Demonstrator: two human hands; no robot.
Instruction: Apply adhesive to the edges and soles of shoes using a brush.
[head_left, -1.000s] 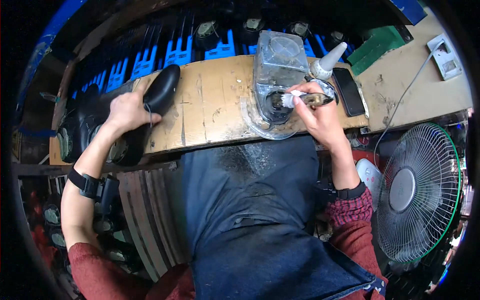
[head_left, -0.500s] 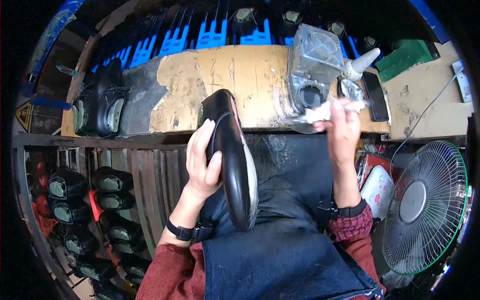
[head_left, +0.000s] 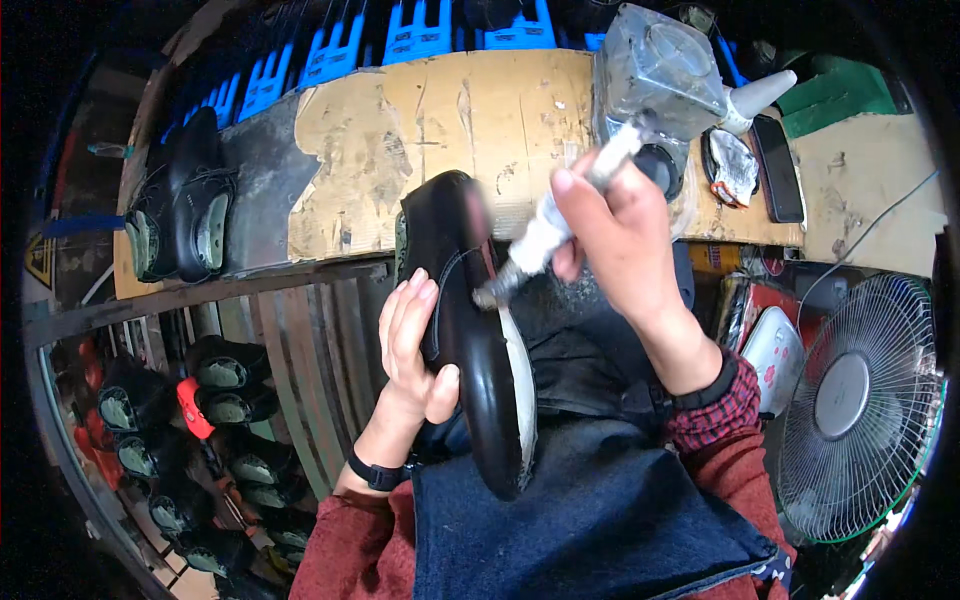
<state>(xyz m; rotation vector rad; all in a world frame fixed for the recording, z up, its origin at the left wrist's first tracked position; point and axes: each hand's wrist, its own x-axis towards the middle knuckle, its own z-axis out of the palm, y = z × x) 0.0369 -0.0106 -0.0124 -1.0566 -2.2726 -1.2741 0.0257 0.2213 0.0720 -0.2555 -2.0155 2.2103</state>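
Head view: left hand [head_left: 415, 345] clamped round a glossy black leather shoe [head_left: 468, 330], held on edge over the lap, pale sole facing right, just off the near edge of the worn wooden tabletop [head_left: 440, 130]. Right hand [head_left: 615, 235] closed on a white-handled brush [head_left: 545, 235], bristle tip touching the shoe's sole edge. Clear plastic glue jar [head_left: 655, 65] stood at the far edge; another black shoe [head_left: 195, 200] lay at the left end.

Electric fan [head_left: 858, 400] right; black shoes [head_left: 185, 210] on bench; phone [head_left: 778, 168] beside jar [head_left: 660, 75].
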